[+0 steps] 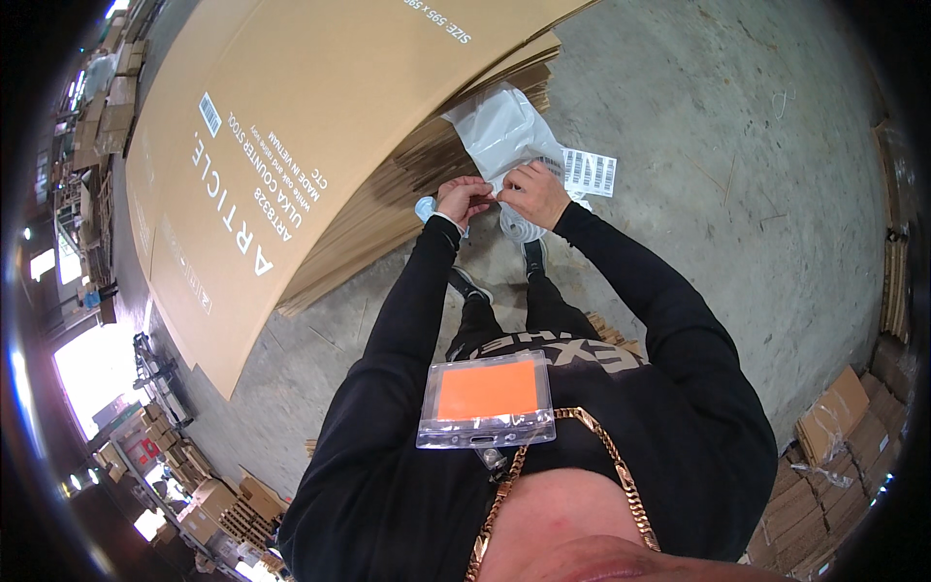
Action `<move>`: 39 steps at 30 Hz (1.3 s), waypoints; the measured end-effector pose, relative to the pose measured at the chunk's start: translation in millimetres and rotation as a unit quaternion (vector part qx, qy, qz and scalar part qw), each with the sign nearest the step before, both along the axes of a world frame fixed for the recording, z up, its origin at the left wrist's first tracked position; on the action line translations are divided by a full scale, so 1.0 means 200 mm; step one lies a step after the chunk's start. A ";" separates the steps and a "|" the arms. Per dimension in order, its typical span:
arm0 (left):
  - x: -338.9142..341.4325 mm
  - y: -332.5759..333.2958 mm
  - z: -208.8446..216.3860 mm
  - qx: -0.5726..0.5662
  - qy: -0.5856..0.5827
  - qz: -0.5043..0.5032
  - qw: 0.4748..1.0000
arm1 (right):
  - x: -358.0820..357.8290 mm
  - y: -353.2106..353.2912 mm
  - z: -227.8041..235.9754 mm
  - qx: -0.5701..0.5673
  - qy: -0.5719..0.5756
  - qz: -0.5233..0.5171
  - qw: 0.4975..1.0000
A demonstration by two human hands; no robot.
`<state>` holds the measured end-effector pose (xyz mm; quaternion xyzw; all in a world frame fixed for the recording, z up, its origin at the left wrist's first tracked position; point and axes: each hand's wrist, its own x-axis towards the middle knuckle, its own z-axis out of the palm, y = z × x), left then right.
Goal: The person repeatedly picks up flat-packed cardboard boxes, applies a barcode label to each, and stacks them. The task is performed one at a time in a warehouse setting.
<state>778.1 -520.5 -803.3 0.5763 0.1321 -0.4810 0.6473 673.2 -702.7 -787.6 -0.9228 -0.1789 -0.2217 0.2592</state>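
Observation:
My left hand (465,201) and my right hand (535,193) meet in front of me, fingertips pinched together. A small white edge shows between them; whether it is label or plastic, I cannot tell. Under and beside my right hand runs a white strip of barcode labels (590,173), its end sticking out to the right. A roll of white labels (522,227) hangs just below that hand. Beyond my fingers lies a crumpled white plastic bag (502,121), against the cardboard stack. Something pale blue (425,208) shows beside my left wrist, partly hidden.
A tall stack of flat brown cardboard cartons (262,145) fills the upper left, its edges facing me. Grey concrete floor (718,155) spreads to the right. More flattened cardboard (834,417) is piled at lower right. Shelving and boxes (194,475) stand at lower left.

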 end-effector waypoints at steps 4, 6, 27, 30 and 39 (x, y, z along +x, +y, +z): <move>-0.01 -0.02 0.01 0.011 -0.010 0.006 1.000 | -0.04 -0.02 -0.04 0.016 0.010 0.002 1.000; -0.01 -0.02 0.00 0.017 -0.024 0.014 0.999 | -0.06 -0.04 -0.05 0.013 0.016 0.007 1.000; -0.04 -0.02 -0.11 0.093 -0.252 0.126 0.955 | -0.92 -0.44 -0.06 -0.205 0.253 0.153 0.933; -0.08 0.01 -0.07 0.132 -0.338 0.130 0.923 | -0.87 -0.34 0.10 -0.086 0.325 0.051 0.940; -0.28 0.36 1.24 0.017 -0.681 -0.185 0.708 | -0.14 0.23 1.05 0.196 0.227 0.058 0.952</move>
